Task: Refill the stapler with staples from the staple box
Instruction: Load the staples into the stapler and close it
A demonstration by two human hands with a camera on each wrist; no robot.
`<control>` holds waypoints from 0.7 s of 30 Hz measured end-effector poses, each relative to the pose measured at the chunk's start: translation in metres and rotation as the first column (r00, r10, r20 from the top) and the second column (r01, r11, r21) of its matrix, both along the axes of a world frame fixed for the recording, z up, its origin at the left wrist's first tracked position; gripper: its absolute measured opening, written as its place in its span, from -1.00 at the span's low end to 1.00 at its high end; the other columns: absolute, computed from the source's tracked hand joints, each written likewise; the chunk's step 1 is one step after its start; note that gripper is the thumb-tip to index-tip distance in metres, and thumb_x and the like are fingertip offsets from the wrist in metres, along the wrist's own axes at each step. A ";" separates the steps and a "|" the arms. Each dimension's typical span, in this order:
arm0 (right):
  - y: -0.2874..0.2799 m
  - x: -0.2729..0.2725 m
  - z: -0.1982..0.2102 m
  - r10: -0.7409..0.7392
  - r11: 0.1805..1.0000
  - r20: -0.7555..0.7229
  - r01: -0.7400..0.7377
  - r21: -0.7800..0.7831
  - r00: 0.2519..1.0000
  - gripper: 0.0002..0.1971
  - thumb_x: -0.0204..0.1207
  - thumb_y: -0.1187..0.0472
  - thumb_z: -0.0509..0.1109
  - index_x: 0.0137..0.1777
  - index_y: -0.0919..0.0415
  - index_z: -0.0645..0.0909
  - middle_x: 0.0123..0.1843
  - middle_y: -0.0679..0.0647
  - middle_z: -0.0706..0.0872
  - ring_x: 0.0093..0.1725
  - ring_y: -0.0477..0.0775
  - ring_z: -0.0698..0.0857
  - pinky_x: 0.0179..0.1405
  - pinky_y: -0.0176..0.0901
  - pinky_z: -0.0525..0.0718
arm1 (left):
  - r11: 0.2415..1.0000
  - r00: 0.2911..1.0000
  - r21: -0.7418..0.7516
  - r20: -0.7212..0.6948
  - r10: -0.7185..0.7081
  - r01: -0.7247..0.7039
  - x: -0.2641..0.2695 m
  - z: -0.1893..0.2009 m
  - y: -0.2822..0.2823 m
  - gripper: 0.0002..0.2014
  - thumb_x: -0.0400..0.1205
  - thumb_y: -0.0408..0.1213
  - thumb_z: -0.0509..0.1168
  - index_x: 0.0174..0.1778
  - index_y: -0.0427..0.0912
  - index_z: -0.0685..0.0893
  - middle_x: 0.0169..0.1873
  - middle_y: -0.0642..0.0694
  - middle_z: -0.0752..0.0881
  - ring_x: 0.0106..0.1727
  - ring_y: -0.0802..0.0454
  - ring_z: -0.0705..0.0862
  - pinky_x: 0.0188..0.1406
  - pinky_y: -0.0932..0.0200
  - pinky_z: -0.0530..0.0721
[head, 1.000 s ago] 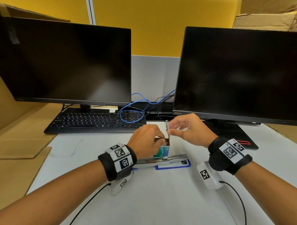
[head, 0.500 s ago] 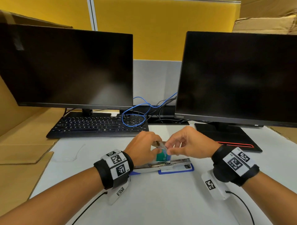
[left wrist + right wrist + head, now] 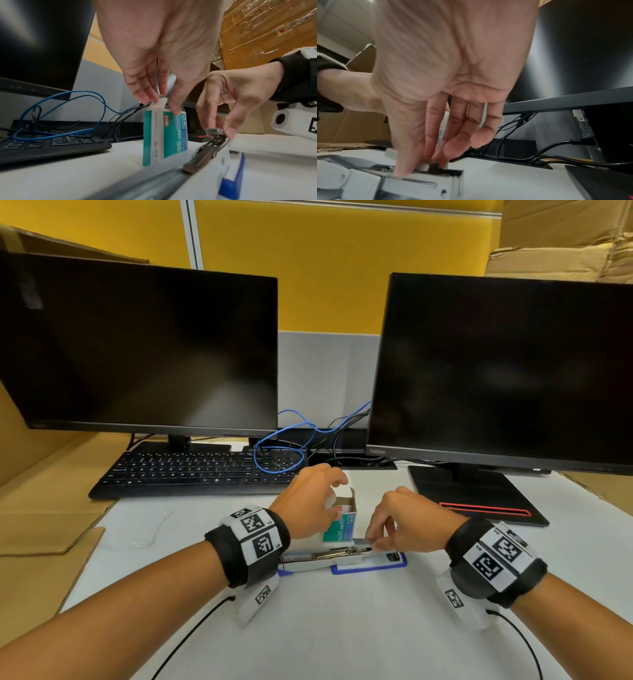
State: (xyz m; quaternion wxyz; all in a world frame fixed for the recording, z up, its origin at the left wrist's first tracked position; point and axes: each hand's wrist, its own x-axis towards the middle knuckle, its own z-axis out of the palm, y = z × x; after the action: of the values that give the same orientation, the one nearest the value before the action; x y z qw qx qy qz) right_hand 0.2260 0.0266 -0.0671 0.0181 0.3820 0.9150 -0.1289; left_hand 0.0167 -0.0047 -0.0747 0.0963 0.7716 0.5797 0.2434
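Note:
The teal and white staple box (image 3: 339, 529) stands upright on the white table, just behind the stapler (image 3: 342, 558). The stapler lies opened out flat, showing its metal magazine (image 3: 204, 150) and blue base (image 3: 231, 180). My left hand (image 3: 327, 499) holds the box at its top, fingers on the raised flap (image 3: 161, 102) and thumb on the front face. My right hand (image 3: 373, 542) pinches a short grey staple strip (image 3: 213, 132) between thumb and fingers. The strip sits low over the front end of the magazine (image 3: 436, 180), where my thumb (image 3: 402, 171) touches the rail.
A black keyboard (image 3: 198, 470) and two dark monitors (image 3: 137, 350) (image 3: 507, 371) stand behind. The right monitor's flat base (image 3: 472, 494) lies close to my right hand. Blue and black cables (image 3: 284, 453) coil behind the box. Cardboard (image 3: 44, 525) borders the table's left edge.
My right hand has brought the staple strip down from above the box to the stapler's magazine. My left hand has stayed at the top of the box.

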 end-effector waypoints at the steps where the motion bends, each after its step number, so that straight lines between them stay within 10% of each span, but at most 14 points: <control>1: -0.001 0.000 0.000 0.003 1.000 0.007 -0.003 0.003 1.000 -0.76 0.49 -0.01 0.50 0.12 -0.05 0.82 0.08 -0.13 0.82 -0.16 -0.13 0.60 -0.06 -0.18 0.72 | 1.000 1.000 -0.004 0.005 -0.002 0.002 0.002 -0.001 -0.001 -0.52 0.54 -0.29 0.51 0.37 -0.04 0.58 0.22 0.05 0.61 0.14 0.16 0.55 0.22 0.14 0.71; 7: -0.003 0.001 0.005 0.016 1.000 0.025 -0.016 0.011 1.000 -0.75 0.51 -0.01 0.48 0.14 -0.02 0.81 0.11 -0.11 0.82 -0.20 -0.15 0.56 -0.23 -0.41 0.47 | 1.000 1.000 -0.011 0.023 -0.005 0.005 0.005 -0.006 -0.005 -0.55 0.58 -0.33 0.45 0.38 -0.02 0.57 0.24 0.03 0.64 0.24 0.08 0.58 0.28 0.05 0.70; 12: -0.004 0.000 0.005 0.036 0.998 0.041 -0.038 0.045 0.998 -0.76 0.51 0.00 0.48 0.11 0.01 0.83 0.05 -0.08 0.84 -0.27 -0.19 0.54 -0.31 -0.48 0.35 | 0.980 0.993 0.165 -0.057 -0.102 0.110 0.007 -0.006 -0.014 -0.80 0.54 -0.20 0.46 0.06 -0.06 0.69 -0.03 0.05 0.68 -0.07 0.11 0.63 -0.01 0.16 0.69; 16: -0.003 -0.001 0.005 0.033 0.998 0.053 -0.035 0.048 0.998 -0.78 0.50 0.01 0.49 0.08 0.00 0.84 0.00 -0.07 0.85 -0.27 -0.16 0.56 -0.31 -0.47 0.39 | 0.969 0.961 0.035 -0.142 -0.238 0.245 0.014 -0.012 -0.022 -0.84 0.57 -0.14 0.44 0.00 -0.09 0.81 -0.13 0.01 0.79 -0.26 0.15 0.63 -0.19 0.32 0.64; 21: -0.003 0.000 0.002 0.027 0.999 0.048 -0.029 0.044 0.998 -0.79 0.50 0.02 0.49 0.08 -0.01 0.84 0.02 -0.06 0.84 -0.21 -0.15 0.57 -0.28 -0.45 0.41 | 0.973 0.953 -0.077 -0.200 -0.227 0.216 0.020 -0.018 -0.022 -0.79 0.59 -0.08 0.42 0.08 0.00 0.86 -0.04 0.02 0.87 -0.07 0.05 0.76 -0.02 0.06 0.76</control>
State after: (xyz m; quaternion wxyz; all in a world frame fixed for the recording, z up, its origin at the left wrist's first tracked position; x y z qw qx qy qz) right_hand 0.2258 0.0236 -0.0654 0.0332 0.3726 0.9221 -0.0991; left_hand 0.0363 -0.0265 -0.0926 0.0826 0.8501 0.5027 0.1335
